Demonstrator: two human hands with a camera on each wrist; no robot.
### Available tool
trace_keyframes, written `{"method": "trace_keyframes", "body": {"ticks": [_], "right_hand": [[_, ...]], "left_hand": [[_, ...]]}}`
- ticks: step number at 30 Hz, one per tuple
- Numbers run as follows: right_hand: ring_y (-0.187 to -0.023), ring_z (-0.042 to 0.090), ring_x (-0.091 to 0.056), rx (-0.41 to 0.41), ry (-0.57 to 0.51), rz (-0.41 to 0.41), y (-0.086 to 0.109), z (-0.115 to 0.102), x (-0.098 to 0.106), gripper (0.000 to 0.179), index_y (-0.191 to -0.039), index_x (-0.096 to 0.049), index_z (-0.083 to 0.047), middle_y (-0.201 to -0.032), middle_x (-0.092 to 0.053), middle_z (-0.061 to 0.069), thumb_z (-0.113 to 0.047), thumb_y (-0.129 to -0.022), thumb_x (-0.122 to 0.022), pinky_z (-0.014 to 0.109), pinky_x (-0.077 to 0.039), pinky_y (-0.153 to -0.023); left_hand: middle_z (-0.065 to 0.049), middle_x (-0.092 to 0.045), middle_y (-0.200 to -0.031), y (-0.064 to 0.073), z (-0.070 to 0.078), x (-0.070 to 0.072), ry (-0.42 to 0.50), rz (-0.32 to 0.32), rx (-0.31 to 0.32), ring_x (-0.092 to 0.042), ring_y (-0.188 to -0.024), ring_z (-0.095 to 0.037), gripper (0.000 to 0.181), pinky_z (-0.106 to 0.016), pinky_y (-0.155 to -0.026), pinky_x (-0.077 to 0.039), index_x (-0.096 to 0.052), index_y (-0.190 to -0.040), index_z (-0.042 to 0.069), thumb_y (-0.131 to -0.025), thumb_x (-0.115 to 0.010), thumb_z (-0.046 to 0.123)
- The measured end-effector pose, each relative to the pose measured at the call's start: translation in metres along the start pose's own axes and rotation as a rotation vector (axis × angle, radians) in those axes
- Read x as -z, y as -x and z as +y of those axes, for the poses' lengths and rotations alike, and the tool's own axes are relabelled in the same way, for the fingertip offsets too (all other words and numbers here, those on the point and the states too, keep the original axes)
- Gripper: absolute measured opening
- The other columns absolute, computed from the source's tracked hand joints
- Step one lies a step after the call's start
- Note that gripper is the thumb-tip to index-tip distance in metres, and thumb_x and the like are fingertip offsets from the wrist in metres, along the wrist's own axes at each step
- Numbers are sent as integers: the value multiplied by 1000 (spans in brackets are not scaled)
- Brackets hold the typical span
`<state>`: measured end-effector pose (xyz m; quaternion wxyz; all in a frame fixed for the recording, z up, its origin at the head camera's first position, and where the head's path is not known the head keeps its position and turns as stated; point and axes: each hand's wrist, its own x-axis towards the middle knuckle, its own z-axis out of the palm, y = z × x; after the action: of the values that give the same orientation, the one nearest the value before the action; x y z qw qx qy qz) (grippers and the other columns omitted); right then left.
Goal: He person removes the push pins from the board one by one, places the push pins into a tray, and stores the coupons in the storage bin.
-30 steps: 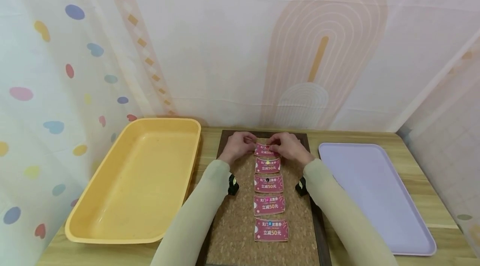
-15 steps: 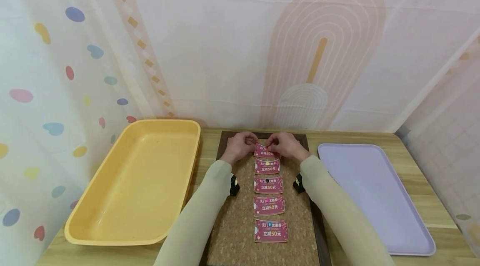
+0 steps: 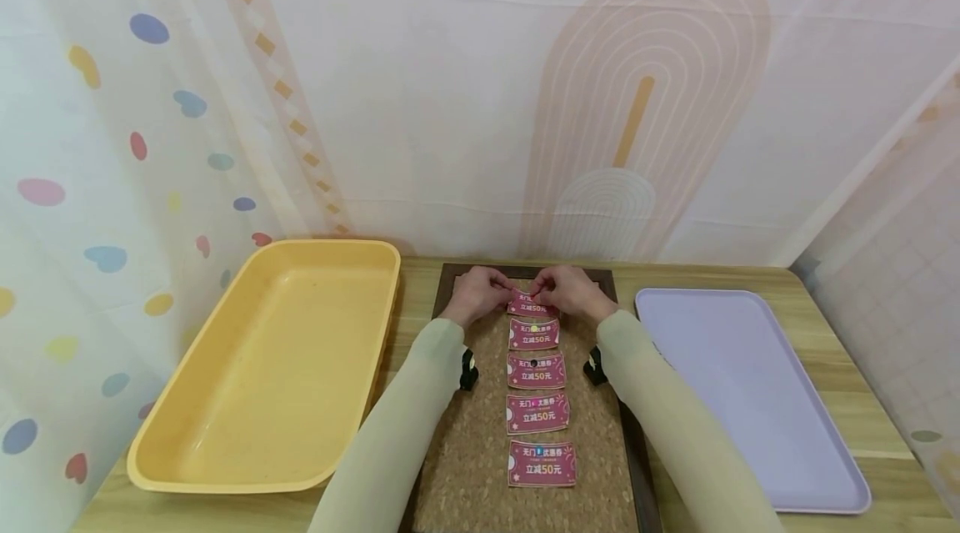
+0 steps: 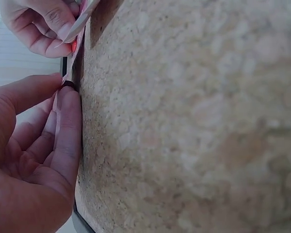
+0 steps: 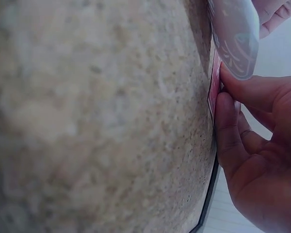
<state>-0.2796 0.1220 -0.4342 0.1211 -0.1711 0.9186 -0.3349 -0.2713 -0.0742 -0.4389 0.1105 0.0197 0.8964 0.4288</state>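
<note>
Between the hands lies the farthest coupon point(image 3: 534, 309), long axis running left hand to right; the left hand point(image 3: 478, 297) pinches its near edge, the right hand point(image 3: 573, 291), fingertips closer to its middle, grips what looks like a red pin point(image 4: 74, 46).

Wht curtain point(image 3: 450, 99) (dotted L), wood tbl point(image 3: 836, 366)

Yellow tray point(image 3: 277, 383) left, lilac tray point(image 3: 757, 399) right (patterned curtain point(image 3: 450, 116) behind).

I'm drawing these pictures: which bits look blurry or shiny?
Head view: coupons fairly sharp, faint shine inside the yellow tray; left wrist view: cork board blurry, mostly at the picture's right; right wrist view: cork board blurry at the left, clearer near the fingers.
</note>
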Motion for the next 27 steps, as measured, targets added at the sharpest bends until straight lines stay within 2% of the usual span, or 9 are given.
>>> {"method": "trace_keyframes", "body": {"ticks": [7,15,27], "right_hand": [[-71,14,-61,-10,-4,-29,-3,0,0,8,-104,-73,-4,-90,-69,6,-7,-99,-67,27,-50,-62],[-71,14,-59,-29,-2,-32,-4,0,1,8,-104,-72,-4,-91,-68,6,-8,-99,-68,26,-48,-62],[-73,14,-58,9,-37,-58,-3,3,2,4,-99,-71,-3,-89,-67,6,-5,-97,-69,26,-48,-65]], "left_hand": [[-4,-76,-88,0,0,0,-19,12,-6,-68,-74,-13,14,-23,-64,-49,-79,-103,6,-96,-75,17],[-6,-76,-90,1,0,0,-6,22,-13,-68,-76,-14,14,-24,-66,-51,-78,-104,5,-96,-74,16],[-6,-76,-89,-1,-2,-2,11,12,7,-68,-76,-13,13,-24,-66,-52,-78,-103,4,-96,-74,14]]}}
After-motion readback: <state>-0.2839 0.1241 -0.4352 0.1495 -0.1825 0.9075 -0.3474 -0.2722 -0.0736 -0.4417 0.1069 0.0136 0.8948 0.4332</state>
